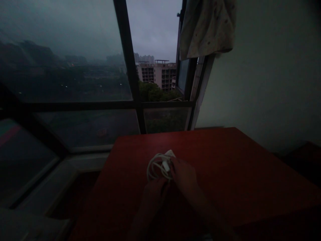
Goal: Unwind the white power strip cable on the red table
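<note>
A white cable (151, 166), wound in loose loops, is at the middle of the red-brown table. A small white block (166, 166), perhaps a plug, lies against the loops, and a flat white piece (170, 153) shows just behind it. My left hand (154, 190) has its fingers closed on the near side of the coil. My right hand (185, 171) grips the coil's right side, beside the white block. Dim light hides the exact fingertip contact of both hands.
The red-brown table (220, 160) stretches to both sides, its far edge near a dark-framed window (136, 83). A patterned cloth (208, 30) hangs at the window's upper right. A pale wall (263, 83) stands on the right. A whitish ledge (87, 162) runs left of the table.
</note>
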A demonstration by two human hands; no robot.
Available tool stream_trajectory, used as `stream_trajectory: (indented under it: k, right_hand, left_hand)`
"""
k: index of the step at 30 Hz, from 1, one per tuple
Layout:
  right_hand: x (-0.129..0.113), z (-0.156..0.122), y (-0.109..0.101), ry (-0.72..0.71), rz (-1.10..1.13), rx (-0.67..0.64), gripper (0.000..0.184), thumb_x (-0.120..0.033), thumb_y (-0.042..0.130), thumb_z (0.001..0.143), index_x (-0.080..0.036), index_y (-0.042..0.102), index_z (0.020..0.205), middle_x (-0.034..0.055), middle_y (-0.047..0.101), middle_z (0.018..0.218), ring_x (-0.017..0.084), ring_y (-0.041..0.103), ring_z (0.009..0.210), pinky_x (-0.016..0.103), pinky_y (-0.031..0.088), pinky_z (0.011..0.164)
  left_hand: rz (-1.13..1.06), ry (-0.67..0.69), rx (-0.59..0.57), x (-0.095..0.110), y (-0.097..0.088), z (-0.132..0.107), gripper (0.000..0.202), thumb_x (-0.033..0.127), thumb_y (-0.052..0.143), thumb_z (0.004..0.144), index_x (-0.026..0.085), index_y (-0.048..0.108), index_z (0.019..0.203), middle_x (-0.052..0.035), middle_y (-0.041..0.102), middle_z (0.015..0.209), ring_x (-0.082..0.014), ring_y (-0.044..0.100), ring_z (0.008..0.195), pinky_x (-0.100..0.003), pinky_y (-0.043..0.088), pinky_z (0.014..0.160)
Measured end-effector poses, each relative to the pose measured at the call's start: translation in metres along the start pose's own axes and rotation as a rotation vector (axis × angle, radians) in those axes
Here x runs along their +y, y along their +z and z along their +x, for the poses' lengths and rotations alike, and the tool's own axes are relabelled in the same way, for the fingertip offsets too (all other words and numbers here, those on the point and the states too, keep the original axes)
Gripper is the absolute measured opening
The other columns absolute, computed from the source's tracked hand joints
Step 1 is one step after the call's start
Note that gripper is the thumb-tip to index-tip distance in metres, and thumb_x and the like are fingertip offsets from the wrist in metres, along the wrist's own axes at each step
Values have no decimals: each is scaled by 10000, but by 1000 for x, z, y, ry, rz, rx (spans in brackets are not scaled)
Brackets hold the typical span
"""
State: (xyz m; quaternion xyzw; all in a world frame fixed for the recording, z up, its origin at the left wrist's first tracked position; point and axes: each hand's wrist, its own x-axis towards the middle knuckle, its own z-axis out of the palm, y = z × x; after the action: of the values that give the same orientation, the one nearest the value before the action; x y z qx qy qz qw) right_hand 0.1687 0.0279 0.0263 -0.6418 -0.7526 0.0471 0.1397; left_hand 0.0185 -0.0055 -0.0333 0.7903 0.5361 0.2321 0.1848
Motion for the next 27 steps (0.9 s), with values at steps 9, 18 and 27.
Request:
stream_trajectory:
  k: [9,18,27]
  right_hand:
    - [11,8,2,-44,202,42,285,-241,498,861,-255,645,1105,53,685,1005,183,619,897,264,434,761]
    - [33,17,6,-113,616,71,268,-112,549,724,-197,702,926,32,677,872,152,594,771,253,446,709]
    - [33,18,9,-75,732,12,211,-94,515,702,-175,654,839,-1,657,761,124,568,656,217,427,611]
  left_hand:
    - [1,25,13,-1,0,1,182,229,465,888,242,635,954,-34,709,954,-194,662,844,-291,490,740]
    - [-6,86,29,-6,3,0,241,217,454,892,245,629,1055,-53,702,1023,-207,656,910,-319,502,799]
    - [-33,93,43,-4,1,1,265,215,458,886,251,629,1086,-68,694,1040,-208,650,918,-316,504,799]
